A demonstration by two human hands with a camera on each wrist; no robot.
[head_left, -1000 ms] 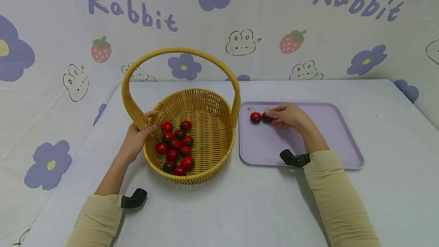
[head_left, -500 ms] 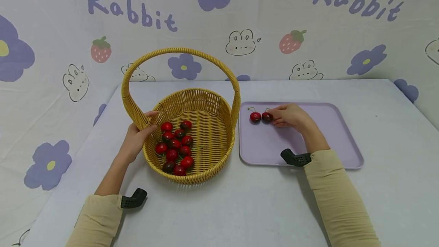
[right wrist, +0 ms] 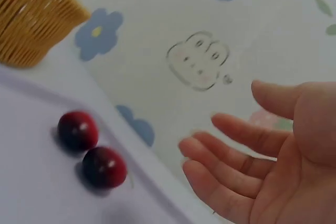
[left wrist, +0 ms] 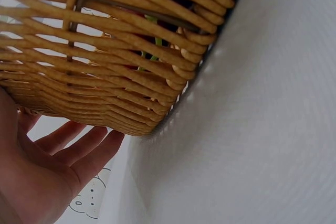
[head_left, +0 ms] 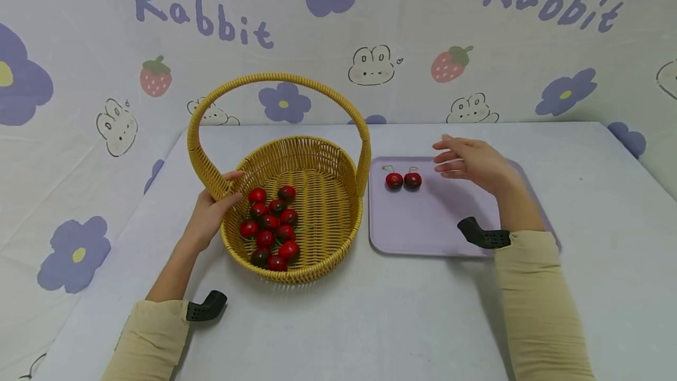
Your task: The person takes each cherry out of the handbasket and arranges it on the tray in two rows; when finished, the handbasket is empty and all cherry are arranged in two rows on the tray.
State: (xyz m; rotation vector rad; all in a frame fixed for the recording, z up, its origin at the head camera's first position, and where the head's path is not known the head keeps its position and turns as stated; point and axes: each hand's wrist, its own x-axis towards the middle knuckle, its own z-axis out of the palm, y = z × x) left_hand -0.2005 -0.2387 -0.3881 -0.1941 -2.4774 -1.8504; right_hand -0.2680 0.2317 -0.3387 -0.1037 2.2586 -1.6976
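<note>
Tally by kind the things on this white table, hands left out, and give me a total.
Round yellow woven basket: 1
Rectangular lilac tray: 1
Round glossy red cherries: 14 visible (12 in the basket, 2 on the tray)
Total: 16 visible
</note>
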